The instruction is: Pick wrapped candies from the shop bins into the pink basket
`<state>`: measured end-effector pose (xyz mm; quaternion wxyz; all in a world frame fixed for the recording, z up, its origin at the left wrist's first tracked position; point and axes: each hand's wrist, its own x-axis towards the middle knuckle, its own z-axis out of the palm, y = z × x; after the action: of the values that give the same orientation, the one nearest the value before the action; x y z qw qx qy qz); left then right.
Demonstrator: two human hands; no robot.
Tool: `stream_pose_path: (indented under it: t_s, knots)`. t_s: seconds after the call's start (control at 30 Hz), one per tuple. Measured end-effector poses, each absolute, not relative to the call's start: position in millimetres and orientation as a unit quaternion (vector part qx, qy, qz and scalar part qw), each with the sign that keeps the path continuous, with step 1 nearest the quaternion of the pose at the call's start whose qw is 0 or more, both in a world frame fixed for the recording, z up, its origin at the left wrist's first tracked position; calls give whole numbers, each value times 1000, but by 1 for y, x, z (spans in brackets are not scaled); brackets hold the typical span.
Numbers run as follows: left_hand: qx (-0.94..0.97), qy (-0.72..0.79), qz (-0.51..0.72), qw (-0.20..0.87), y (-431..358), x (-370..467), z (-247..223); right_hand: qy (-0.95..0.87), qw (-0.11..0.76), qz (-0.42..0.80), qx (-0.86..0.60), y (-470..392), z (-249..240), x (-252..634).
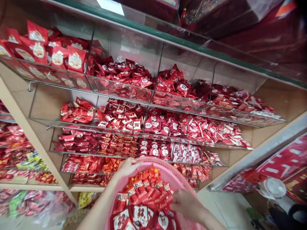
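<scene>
A round pink plastic basket (pixel 189 183) with a perforated rim is in front of me, at the bottom centre. My left hand (pixel 130 166) is closed over its far-left rim. Inside lie red snack packets (pixel 144 191) in rows, with small orange-red wrapped sweets (pixel 152 172) behind them. Nearer to me are darker red packets (pixel 141 215) with white labels. Over the right side of the basket is my right hand (pixel 185 203), slightly blurred, its fingers curled in against the packets. Whatever those fingers hold, if anything, is hidden.
Ahead stands a wooden shelf unit with clear-fronted bins (pixel 124 88), divided and filled with red packets. A green-edged glass shelf (pixel 192 44) crosses above. More packets fill a unit (pixel 21 159) at the left. A white round lid-like item (pixel 274 187) sits at the right.
</scene>
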<state>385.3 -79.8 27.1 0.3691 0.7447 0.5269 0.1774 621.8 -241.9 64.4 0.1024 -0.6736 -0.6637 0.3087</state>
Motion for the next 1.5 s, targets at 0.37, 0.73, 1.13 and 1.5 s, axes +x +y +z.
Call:
stream_pose_path:
  t_s: [0.37, 0.73, 1.13, 1.5]
  knots:
    - [745, 529, 198, 355, -79, 385, 21, -710, 272, -103, -641, -100, 200, 633]
    - [737, 550, 189, 344, -83, 386, 27, -656, 162, -182, -714, -4, 211, 636]
    - [740, 543, 193, 347, -83, 386, 30, -733, 283, -234, -572, -46, 188, 632]
    - [743, 542, 189, 345, -85, 387, 29, -755, 403, -130, -501, -81, 154, 630]
